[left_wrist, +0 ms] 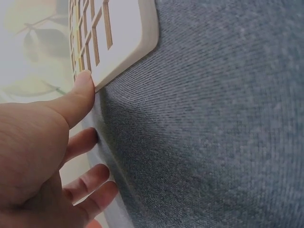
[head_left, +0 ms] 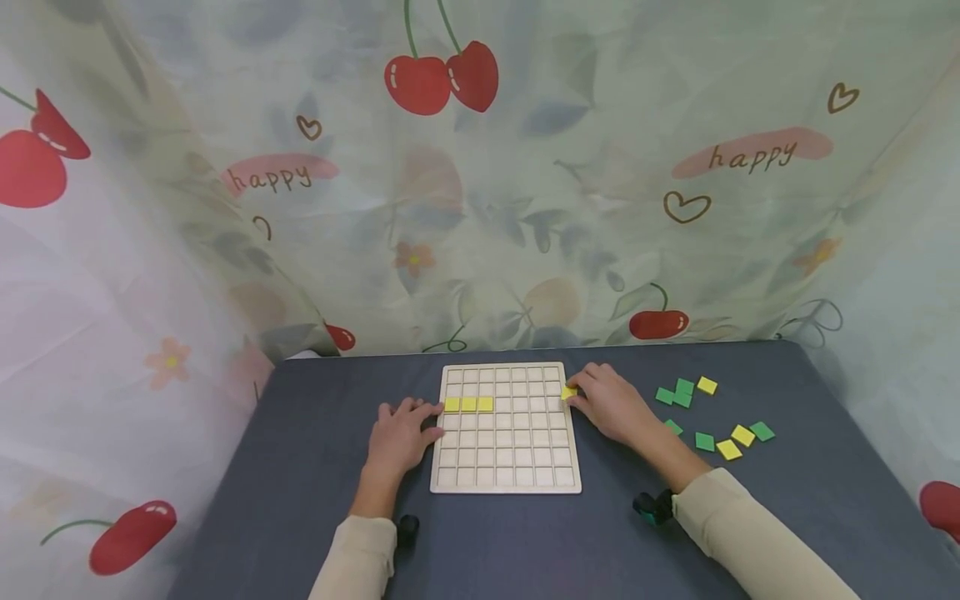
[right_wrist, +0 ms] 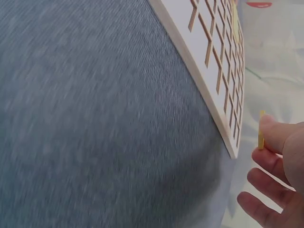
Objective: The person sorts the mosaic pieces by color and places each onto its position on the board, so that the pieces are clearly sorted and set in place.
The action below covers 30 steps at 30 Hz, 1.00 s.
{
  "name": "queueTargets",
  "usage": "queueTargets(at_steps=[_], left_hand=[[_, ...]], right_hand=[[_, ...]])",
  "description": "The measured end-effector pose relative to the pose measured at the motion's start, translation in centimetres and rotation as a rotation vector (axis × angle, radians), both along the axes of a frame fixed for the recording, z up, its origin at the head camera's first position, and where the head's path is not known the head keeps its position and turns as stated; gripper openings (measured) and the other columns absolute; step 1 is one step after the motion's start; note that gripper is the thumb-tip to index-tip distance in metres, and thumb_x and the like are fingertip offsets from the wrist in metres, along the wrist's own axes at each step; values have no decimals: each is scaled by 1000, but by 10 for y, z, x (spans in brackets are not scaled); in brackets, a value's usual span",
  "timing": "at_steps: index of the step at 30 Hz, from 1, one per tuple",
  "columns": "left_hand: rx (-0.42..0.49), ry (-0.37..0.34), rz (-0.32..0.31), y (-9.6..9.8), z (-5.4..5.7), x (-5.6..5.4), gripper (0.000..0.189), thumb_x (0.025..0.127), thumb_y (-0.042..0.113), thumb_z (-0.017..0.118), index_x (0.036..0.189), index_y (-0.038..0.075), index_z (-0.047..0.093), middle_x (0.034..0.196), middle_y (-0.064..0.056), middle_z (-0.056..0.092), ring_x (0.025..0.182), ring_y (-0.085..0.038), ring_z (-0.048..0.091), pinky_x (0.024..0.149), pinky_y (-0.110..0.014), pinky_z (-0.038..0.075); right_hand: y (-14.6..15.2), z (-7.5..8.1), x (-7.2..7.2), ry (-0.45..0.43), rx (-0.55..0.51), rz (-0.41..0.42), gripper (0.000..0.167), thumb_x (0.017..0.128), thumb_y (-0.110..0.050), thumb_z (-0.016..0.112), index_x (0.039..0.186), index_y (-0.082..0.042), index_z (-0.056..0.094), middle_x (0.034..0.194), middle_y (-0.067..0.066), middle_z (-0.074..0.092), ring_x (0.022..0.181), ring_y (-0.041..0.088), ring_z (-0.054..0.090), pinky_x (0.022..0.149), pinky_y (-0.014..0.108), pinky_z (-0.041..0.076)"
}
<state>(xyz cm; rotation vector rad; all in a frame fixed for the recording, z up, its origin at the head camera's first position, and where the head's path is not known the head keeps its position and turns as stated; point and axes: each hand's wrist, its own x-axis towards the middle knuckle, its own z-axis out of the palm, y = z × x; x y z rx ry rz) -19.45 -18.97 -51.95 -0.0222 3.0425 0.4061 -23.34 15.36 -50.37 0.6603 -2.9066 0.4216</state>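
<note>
Here's the right hand pinching a yellow tile by the grid board's right edge, the yellow trio lying leftward, nearer the left hand, fingers relaxed, thumb touching the board.

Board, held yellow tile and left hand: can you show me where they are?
Board [head_left: 503, 438], head view: a bare middle square.
Held yellow tile [right_wrist: 261, 137], right wrist view: its thin edge.
Left hand [head_left: 399, 436], head view: the back.
</note>
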Motion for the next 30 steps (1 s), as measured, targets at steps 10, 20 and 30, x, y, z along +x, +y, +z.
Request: queueTargets(at_steps=[10,20,30], left_hand=[[-19,2,-3,0,2,1,48,95,43,69,142,33,62,149,-9,56,126,-42,45,99,-59,46],[25,-12,16,2,-1,2,49,95,44,68,143,34,61,151,-8,54,130,-45,41,100,-63,44],[10,-38,28,3,3,-1,48,94,42,70,140,32,63,151,-9,54,131,-46,41,98,-62,48]], right_hand=[[-24,-7,-3,17,7,68,27,93,-27,77,113,-9,74,105,6,68,94,24,60,86,40,53],[-40,-10,-6,0,-29,89,26,95,-28,74,114,-10,74,108,5,69,99,24,61,89,40,53],[-60,-7,-11,-15,-44,103,25,96,-27,73,114,-10,75,109,5,70,103,24,64,96,43,52]])
